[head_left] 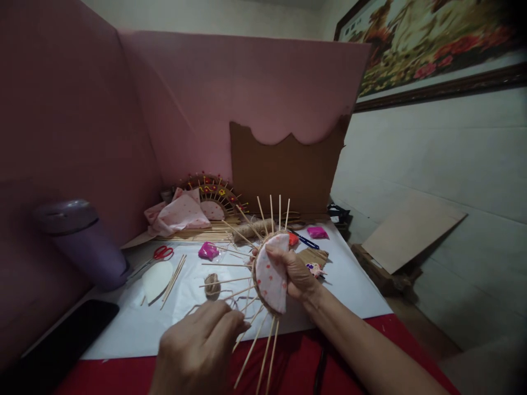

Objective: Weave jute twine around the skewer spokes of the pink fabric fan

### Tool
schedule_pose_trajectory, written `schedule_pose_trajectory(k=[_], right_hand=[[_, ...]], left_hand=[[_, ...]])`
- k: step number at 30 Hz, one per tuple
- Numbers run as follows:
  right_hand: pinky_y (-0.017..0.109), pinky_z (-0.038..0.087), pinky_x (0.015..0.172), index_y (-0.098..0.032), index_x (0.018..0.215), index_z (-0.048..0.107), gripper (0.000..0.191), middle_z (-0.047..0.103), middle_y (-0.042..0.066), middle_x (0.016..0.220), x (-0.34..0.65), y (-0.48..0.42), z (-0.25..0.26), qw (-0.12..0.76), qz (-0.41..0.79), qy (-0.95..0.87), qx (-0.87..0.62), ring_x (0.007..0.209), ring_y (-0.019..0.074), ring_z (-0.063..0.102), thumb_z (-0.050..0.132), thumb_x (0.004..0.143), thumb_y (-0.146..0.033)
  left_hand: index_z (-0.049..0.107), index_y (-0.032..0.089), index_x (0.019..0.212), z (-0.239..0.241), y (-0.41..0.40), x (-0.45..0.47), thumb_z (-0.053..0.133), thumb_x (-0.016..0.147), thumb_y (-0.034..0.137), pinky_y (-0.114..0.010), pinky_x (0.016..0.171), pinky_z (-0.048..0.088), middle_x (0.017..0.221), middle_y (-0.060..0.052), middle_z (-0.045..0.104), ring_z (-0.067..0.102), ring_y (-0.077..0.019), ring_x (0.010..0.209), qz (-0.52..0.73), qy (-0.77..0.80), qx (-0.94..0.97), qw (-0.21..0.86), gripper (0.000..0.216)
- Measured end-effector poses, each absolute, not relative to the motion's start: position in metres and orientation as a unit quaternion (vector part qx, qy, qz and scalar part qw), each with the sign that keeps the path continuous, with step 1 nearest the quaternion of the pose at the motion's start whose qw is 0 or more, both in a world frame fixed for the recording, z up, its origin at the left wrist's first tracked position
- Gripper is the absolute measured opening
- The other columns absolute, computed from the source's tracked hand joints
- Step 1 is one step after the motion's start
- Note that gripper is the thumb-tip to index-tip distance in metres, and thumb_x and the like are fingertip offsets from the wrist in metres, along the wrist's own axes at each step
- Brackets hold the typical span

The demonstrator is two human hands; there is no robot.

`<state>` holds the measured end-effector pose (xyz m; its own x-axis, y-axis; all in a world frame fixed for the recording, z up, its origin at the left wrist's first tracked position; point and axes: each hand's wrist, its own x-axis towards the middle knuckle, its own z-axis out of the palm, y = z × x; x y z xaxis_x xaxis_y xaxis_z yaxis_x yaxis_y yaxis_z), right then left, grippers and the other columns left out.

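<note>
My right hand (302, 274) grips a half-round piece covered in pale pink spotted fabric (272, 274), its thumb on the cloth face and the other fingers mostly behind. Thin wooden sticks (228, 265) fan out from the curved, brown-edged side of this piece. My left hand (201, 345) is closed in a pinch beside the lower sticks; what it pinches is too small to make out. Thin purplish-grey yarn (242, 302) lies loosely around and behind those sticks. Just beyond the left hand rests a small bundle of brown twine (212, 286).
On the white sheet (135, 334) are red scissors (163, 252), a white oval piece (158, 280), loose sticks (175, 280) and pink packets (208, 250). A purple bottle (82, 241) and black phone (78, 334) stand left. Behind are a decorated stick fan (212, 192) and cardboard (284, 170).
</note>
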<state>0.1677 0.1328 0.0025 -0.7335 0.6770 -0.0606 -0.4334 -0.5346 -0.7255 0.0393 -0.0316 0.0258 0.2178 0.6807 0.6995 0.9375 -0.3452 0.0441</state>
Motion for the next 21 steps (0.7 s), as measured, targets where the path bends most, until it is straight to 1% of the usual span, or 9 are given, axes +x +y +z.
schedule_pose_trajectory(k=[1, 3, 7, 9, 12, 15, 18, 21], right_hand=[[0.026, 0.049, 0.059, -0.012, 0.080, 0.066, 0.017, 0.068, 0.005, 0.069, 0.168, 0.134, 0.002, 0.323, 0.862, -0.353, -0.166, 0.059, 0.0143, 0.062, 0.062, 0.070, -0.026], [0.025, 0.049, 0.059, -0.012, 0.078, 0.066, 0.015, 0.069, 0.004, 0.071, 0.169, 0.135, 0.002, 0.331, 0.864, -0.340, -0.170, 0.060, 0.0138, 0.062, 0.063, 0.069, -0.025], [0.026, 0.050, 0.060, -0.012, 0.079, 0.066, 0.017, 0.069, 0.004, 0.070, 0.169, 0.133, 0.005, 0.335, 0.864, -0.326, -0.185, 0.061, 0.0140, 0.063, 0.065, 0.068, -0.025], [0.026, 0.050, 0.060, -0.012, 0.079, 0.066, 0.018, 0.069, 0.004, 0.069, 0.169, 0.132, 0.006, 0.334, 0.864, -0.327, -0.188, 0.060, 0.0145, 0.063, 0.065, 0.067, -0.025], [0.026, 0.051, 0.058, -0.012, 0.076, 0.065, 0.016, 0.069, 0.003, 0.068, 0.169, 0.131, 0.008, 0.337, 0.865, -0.321, -0.187, 0.058, 0.0142, 0.063, 0.066, 0.065, -0.023], [0.025, 0.051, 0.057, -0.013, 0.077, 0.065, 0.016, 0.069, 0.002, 0.067, 0.169, 0.131, 0.007, 0.339, 0.864, -0.321, -0.189, 0.057, 0.0134, 0.063, 0.066, 0.065, -0.023], [0.026, 0.051, 0.061, -0.012, 0.082, 0.065, 0.021, 0.070, 0.004, 0.071, 0.169, 0.132, 0.005, 0.338, 0.862, -0.328, -0.187, 0.061, 0.0147, 0.065, 0.066, 0.066, -0.025], [0.028, 0.051, 0.061, -0.010, 0.085, 0.064, 0.026, 0.070, 0.007, 0.075, 0.170, 0.133, 0.003, 0.327, 0.864, -0.338, -0.182, 0.064, 0.0171, 0.065, 0.065, 0.067, -0.030]], left_hand=[[0.061, 0.018, 0.071, 0.030, -0.035, 0.035, 0.049, 0.081, 0.015, -0.021, 0.050, 0.041, 0.058, -0.001, 0.059, 0.055, -0.0115, 0.051, -0.314, -0.544, -0.749, 0.210, 0.016], [0.062, 0.019, 0.071, 0.038, -0.041, 0.026, 0.053, 0.081, 0.020, -0.021, 0.050, 0.039, 0.056, 0.000, 0.059, 0.055, -0.0110, 0.050, -0.308, -0.556, -0.734, 0.239, 0.014], [0.064, 0.020, 0.075, 0.051, -0.047, 0.009, 0.057, 0.080, 0.026, -0.022, 0.054, 0.038, 0.065, 0.000, 0.063, 0.059, -0.0120, 0.057, -0.304, -0.569, -0.704, 0.296, 0.011], [0.063, 0.020, 0.075, 0.054, -0.047, 0.001, 0.057, 0.080, 0.027, -0.022, 0.055, 0.038, 0.068, 0.000, 0.065, 0.059, -0.0117, 0.060, -0.313, -0.577, -0.694, 0.298, 0.011], [0.063, 0.020, 0.076, 0.054, -0.045, -0.012, 0.058, 0.078, 0.028, -0.021, 0.061, 0.040, 0.073, 0.000, 0.065, 0.060, -0.0119, 0.065, -0.335, -0.599, -0.678, 0.262, 0.010], [0.063, 0.020, 0.076, 0.056, -0.044, -0.023, 0.061, 0.074, 0.030, -0.022, 0.062, 0.041, 0.074, 0.001, 0.063, 0.058, -0.0127, 0.065, -0.361, -0.619, -0.673, 0.183, 0.010], [0.063, 0.020, 0.072, 0.060, -0.041, -0.030, 0.061, 0.073, 0.034, -0.021, 0.055, 0.040, 0.066, 0.001, 0.060, 0.054, -0.0125, 0.059, -0.394, -0.645, -0.655, 0.030, 0.014], [0.064, 0.019, 0.065, 0.061, -0.033, -0.032, 0.061, 0.070, 0.041, -0.020, 0.047, 0.036, 0.057, 0.001, 0.055, 0.048, -0.0120, 0.053, -0.424, -0.679, -0.587, -0.122, 0.023]])
